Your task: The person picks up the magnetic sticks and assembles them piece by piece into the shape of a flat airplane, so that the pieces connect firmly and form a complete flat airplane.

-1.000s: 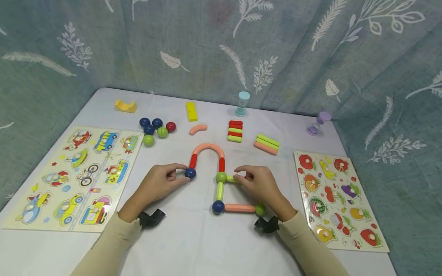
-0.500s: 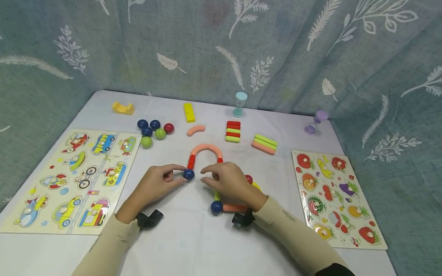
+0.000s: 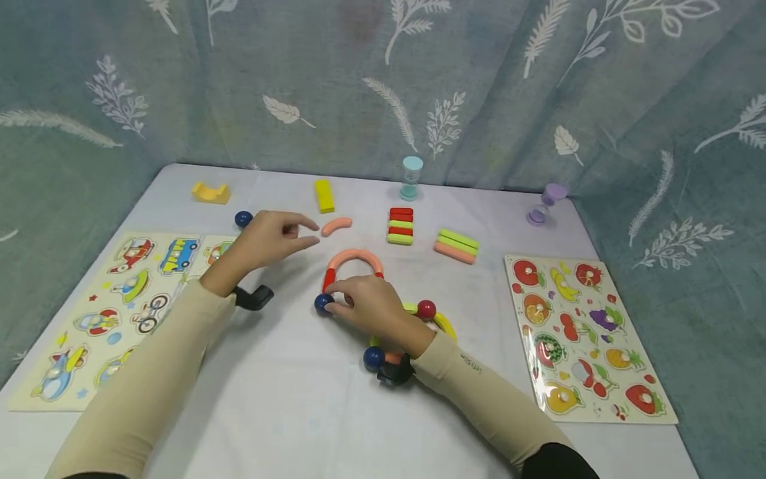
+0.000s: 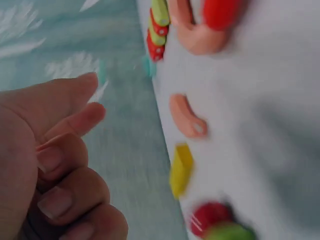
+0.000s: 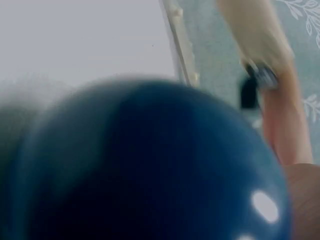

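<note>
My right hand pinches a blue ball between thumb and index finger. The ball sits at the left end of an arch made of pink curved sticks and red sticks. Part of the joined figure is hidden under that hand; a second blue ball, a red ball and a yellow curved stick show around it. A blue ball fills much of the right wrist view. My left hand hovers with nothing in its fingers, left of a loose pink curved stick.
A vehicle puzzle board lies left, a fruit puzzle board right. Behind are short sticks, longer sticks, a yellow block, an orange-yellow cradle-shaped block and two sand timers. Loose balls are mostly hidden behind my left hand.
My right hand has moved left from the green stick across the figure to the blue ball. My left hand has let go of that ball and moved up and left towards the loose balls.
</note>
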A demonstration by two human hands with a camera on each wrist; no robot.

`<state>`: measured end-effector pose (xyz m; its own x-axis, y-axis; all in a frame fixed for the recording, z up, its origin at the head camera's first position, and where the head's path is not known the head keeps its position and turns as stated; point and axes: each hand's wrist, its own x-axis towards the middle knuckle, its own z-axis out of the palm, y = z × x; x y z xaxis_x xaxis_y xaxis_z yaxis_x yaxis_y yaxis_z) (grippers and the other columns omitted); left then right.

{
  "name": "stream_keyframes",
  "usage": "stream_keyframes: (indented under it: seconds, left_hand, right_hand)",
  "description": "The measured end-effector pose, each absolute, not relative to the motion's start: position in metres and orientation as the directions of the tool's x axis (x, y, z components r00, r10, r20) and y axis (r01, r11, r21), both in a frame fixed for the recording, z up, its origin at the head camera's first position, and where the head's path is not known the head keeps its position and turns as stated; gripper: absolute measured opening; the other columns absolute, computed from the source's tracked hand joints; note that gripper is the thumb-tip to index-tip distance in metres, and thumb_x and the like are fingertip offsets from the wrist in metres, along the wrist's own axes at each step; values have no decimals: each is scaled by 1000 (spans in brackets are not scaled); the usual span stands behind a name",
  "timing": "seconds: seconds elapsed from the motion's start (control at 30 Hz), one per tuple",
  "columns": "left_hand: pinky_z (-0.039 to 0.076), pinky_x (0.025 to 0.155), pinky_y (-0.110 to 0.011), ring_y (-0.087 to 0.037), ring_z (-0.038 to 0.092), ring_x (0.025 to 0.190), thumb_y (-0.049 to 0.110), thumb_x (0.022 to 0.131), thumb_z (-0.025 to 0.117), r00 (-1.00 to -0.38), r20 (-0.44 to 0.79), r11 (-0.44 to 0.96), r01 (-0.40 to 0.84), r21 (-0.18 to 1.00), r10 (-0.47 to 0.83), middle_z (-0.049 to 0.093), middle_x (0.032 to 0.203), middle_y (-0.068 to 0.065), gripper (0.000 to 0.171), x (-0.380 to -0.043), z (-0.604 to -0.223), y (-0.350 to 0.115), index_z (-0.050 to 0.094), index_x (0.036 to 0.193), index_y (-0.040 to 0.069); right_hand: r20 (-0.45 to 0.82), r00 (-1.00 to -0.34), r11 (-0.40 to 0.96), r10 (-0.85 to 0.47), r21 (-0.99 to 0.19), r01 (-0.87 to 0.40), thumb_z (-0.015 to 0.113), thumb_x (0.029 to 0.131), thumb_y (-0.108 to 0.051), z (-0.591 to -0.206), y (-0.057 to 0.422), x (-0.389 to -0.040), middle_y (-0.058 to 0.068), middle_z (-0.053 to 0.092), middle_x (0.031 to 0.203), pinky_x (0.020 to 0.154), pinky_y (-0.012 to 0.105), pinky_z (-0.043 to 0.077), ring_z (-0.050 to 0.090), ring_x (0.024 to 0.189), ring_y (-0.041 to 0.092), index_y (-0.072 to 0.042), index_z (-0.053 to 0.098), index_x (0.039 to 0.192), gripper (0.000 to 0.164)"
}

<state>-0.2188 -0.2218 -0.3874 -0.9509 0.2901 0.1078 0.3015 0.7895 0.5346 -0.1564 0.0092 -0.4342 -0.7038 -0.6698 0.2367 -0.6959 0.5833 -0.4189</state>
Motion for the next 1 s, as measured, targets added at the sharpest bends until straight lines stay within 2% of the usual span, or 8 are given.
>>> stream_keyframes:
  seconds: [0.13,0.3,0.37,0.63,0.83,1.0]
  left_hand:
    - [35,46,-32,-20,46,47,39,83,69,-883,76,747,435,503,463,50,59,-4,23,-263,-372,-181,70,101,25]
    - [35,50,-31,-18,44,53,30,81,74,-781,46,685,573,450,623,48,61,-3,18,-302,-368,-132,71,98,24]
    - [32,54,-30,-17,42,57,29,80,75,-752,34,665,603,440,659,46,62,-2,19,-312,-372,-119,72,97,22]
    - [31,57,-29,-17,41,58,28,79,76,-655,-12,589,670,451,755,44,61,-1,21,-326,-404,-99,72,99,21]
    - [31,55,-30,-16,40,56,34,79,75,-669,27,584,668,461,743,45,59,-1,20,-329,-417,-99,71,96,24]
    - [32,55,-31,-18,43,57,36,76,77,-679,1,598,647,473,734,46,60,-1,22,-330,-423,-93,71,94,25]
  right_hand:
    - [264,-683,579,-681,-377,-723,66,85,-43,-439,6,-156,-18,49,67,50,17,35,43,60,-1,-26,69,107,28]
    - [275,-670,570,-689,-366,-736,68,85,-40,-439,3,-158,-18,51,71,53,15,36,44,63,0,-23,69,106,27]
    - [273,-670,569,-690,-366,-736,68,85,-39,-438,3,-160,-17,50,70,52,16,36,43,63,1,-22,68,106,27]
    - [261,-675,580,-691,-357,-732,67,85,-41,-438,7,-161,-17,49,69,50,16,35,43,62,0,-24,68,108,29]
    - [258,-677,586,-689,-352,-730,66,85,-42,-441,11,-159,-18,49,68,49,15,35,43,60,0,-25,67,111,31]
    - [255,-680,597,-687,-336,-729,65,86,-43,-445,16,-158,-18,53,71,51,14,36,45,62,-2,-26,66,112,32]
